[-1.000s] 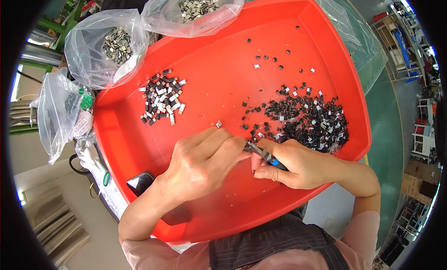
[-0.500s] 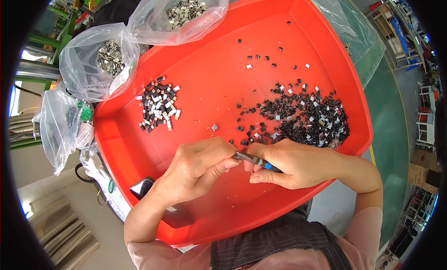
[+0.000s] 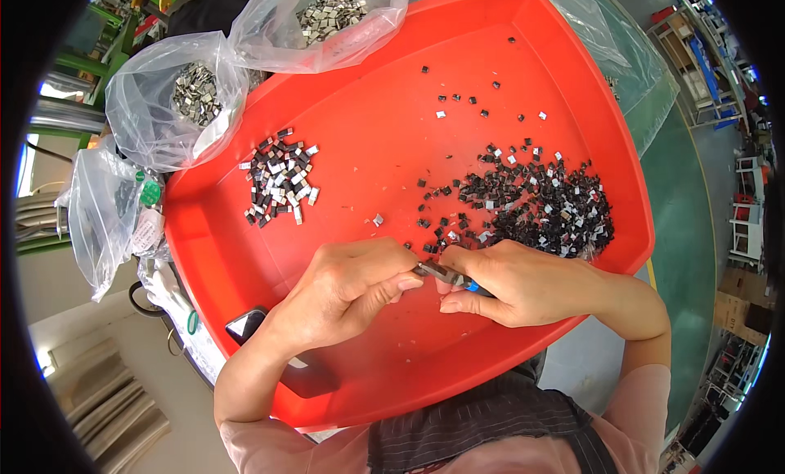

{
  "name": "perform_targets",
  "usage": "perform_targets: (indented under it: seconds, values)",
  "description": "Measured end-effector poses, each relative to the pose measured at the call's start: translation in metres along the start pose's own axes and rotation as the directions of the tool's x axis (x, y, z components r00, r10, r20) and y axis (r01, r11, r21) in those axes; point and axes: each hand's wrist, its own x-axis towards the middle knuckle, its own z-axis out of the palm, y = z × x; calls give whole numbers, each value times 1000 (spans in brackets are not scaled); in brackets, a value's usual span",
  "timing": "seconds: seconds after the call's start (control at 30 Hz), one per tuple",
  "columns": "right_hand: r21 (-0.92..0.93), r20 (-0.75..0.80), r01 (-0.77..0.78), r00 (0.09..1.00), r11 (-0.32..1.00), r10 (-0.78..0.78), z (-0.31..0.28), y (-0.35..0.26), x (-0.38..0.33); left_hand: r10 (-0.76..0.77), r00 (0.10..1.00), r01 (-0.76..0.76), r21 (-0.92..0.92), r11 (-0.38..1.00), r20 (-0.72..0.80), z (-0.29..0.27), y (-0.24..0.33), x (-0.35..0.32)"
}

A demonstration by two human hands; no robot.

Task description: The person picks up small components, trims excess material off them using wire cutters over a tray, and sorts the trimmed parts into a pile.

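Observation:
My right hand [image 3: 531,287] is wrapped round a pair of small pliers [image 3: 446,274] with a blue and dark handle. The metal jaws point left and meet the fingertips of my left hand [image 3: 347,290]. Thumb and forefinger of that hand are pinched together; whatever is between them is mostly hidden. Both hands hover over the near part of a red plastic tray [image 3: 352,139]. Just beyond my right hand spreads a large heap of tiny black and silver pieces [image 3: 544,208]. A smaller pile of black and silver-white connector-like pieces [image 3: 280,179] lies at the tray's left.
Two clear plastic bags of small metal parts [image 3: 331,17] [image 3: 196,94] lean on the tray's far left rim. Another clear bag [image 3: 102,220] hangs at the left. A dark, shiny phone-like object [image 3: 245,325] lies by my left forearm. Scattered pieces [image 3: 484,113] dot the tray's far side.
The view has shifted slightly. Both hands and the pliers stay in nearly the same place, jaws still at my left fingertips.

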Motion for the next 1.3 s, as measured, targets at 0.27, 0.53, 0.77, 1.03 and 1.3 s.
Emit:
perform_targets:
  seconds: [0.27, 0.53, 0.77, 1.03, 1.3]
  values:
    - [75, -1, 51, 999, 996, -51, 4, -1, -3, -55, 998, 54, -94, 994, -12, 2, 6, -5]
    - [248, -107, 251, 967, 936, -231, 14, 6, -5, 374, 915, -204, 633, 747, -147, 15, 14, -3]
    - [187, -184, 260, 957, 947, -226, 12, 5, -5, 332, 932, -188, 586, 788, -147, 14, 14, -1]
    - [-273, -234, 100, 958, 957, -166, 4, 1, -3, 273, 944, -118, 589, 800, -182, 8, 6, -2]
    - [-434, -342, 134, 891, 891, -300, 7, 11, -1, 217, 952, -108, 424, 899, -217, 7, 7, -5]
